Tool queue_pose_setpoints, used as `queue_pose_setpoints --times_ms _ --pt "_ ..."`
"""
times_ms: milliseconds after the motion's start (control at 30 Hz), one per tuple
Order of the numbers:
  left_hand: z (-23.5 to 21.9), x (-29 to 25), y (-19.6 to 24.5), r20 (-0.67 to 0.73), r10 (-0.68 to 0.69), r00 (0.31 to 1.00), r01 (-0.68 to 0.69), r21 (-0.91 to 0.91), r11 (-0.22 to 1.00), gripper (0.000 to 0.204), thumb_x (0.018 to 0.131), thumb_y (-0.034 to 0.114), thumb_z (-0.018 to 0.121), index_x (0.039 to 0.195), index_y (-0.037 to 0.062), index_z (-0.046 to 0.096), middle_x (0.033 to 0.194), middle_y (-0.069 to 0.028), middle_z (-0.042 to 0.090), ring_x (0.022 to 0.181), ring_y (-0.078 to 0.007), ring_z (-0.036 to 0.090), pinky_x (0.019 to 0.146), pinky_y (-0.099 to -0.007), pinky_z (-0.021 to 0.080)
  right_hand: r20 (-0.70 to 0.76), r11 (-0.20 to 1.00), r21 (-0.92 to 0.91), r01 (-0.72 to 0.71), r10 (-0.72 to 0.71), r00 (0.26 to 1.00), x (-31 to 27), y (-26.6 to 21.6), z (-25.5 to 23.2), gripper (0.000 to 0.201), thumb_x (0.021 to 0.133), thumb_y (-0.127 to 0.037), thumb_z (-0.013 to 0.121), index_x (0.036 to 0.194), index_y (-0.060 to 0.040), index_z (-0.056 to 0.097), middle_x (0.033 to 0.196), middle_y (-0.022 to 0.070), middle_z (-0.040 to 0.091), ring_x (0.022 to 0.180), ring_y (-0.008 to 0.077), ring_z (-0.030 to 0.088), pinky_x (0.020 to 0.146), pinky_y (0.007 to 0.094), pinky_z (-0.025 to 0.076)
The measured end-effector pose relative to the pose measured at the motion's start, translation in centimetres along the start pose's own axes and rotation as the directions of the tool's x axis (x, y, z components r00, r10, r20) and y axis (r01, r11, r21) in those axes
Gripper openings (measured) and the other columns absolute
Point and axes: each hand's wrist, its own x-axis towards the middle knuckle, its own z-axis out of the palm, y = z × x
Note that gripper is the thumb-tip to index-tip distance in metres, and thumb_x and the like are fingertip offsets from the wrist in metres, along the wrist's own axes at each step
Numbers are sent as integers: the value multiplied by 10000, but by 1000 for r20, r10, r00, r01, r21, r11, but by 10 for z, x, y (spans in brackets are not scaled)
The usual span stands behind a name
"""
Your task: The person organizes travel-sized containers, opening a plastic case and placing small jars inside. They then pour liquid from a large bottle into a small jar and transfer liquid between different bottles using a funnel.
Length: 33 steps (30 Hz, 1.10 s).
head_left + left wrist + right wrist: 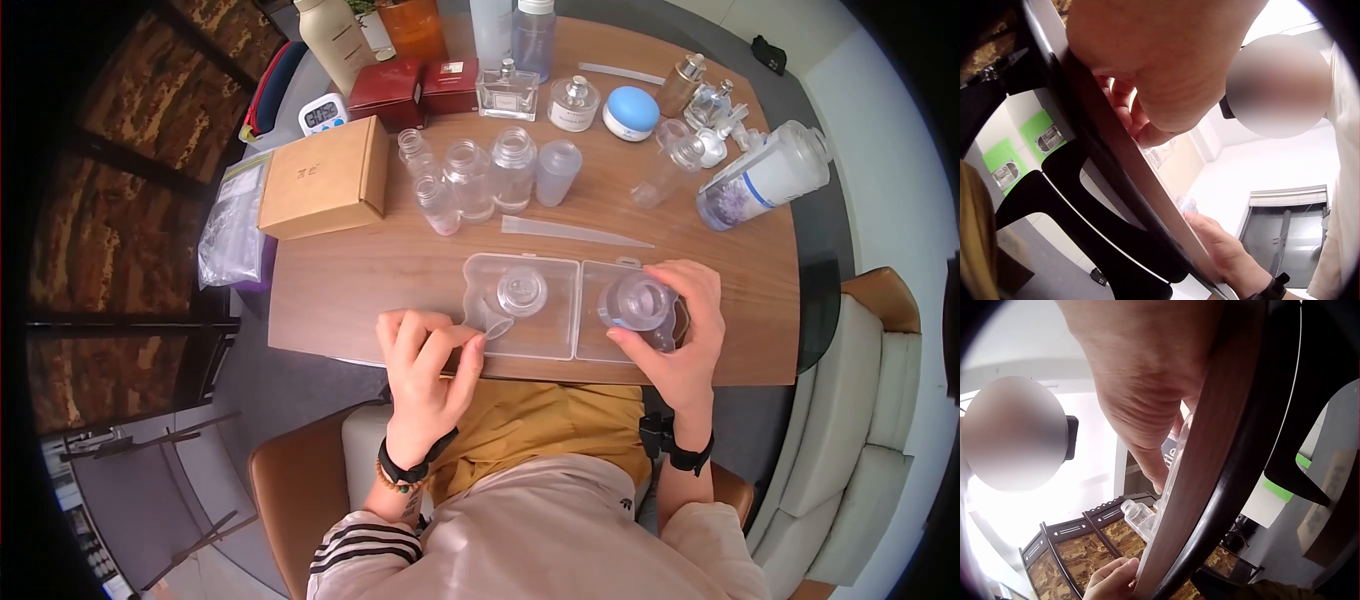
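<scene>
An open clear plastic case (568, 340) lies near the table's front edge, its two halves side by side. In its left half are a small clear round jar (522, 291) and a clear spoon-like piece (497, 322). My left hand (425, 375) pinches the end of that piece between thumb and finger at the case's left edge. Over the right half, my right hand (685, 335) grips a clear round container (638, 301) between thumb and fingers. In the left wrist view the left hand (1160, 69) hides what it holds; the right hand (1147, 381) does likewise in its own view.
Behind the case lies a translucent tapered strip (575, 233), with several empty clear bottles (468, 180) beyond it. A cardboard box (325, 180) stands at the left. Farther back are a perfume bottle (507, 92) and a blue-lidded jar (631, 112); a large bottle (765, 175) leans at the right.
</scene>
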Motion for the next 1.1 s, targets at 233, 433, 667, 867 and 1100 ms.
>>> queue_pose_setpoints --times_ms 233,433,667,867,1100 --pt "1 2 0 5 -29 1000 29 -4 1000 118 803 63 830 872 91 739 902 -53 577 915 -269 503 794 -387 435 12 1000 18 -10 10 1000 1 0 1 645 619 -105 986 1198 -51 707 1160 123 713 1121 354 607 974 465 501" --pt "0 2 2 -12 -48 999 47 -34 998 126 792 64 834 863 81 731 895 -53 579 893 -264 506 771 -380 429 12 1000 13 -11 11 1000 1 0 0 642 621 -112 987 1196 -49 708 1158 126 712 1122 355 605 976 462 501" --pt "-2 -1 -1 -27 -117 993 113 -122 986 95 840 44 794 893 85 726 919 -67 607 917 -274 515 801 -377 438 11 1000 9 -3 3 1000 1 1 -1 643 630 -121 988 1202 -47 704 1157 127 707 1133 360 600 980 467 499" --pt "-20 32 16 39 -25 999 29 -116 993 406 808 135 844 1176 67 687 1059 -92 619 1016 -290 511 907 -410 406 13 1000 -1 -15 15 1000 -1 0 -1 647 638 -129 989 1209 -51 696 1172 125 694 1149 360 589 987 466 495" --pt "-19 66 35 227 -126 966 148 -83 985 608 735 211 909 1266 52 658 1218 -118 631 1171 -339 478 1060 -461 411 -14 996 56 -62 63 998 -5 1 0 637 626 -127 989 1184 -62 687 1119 105 684 1128 333 588 966 460 488"
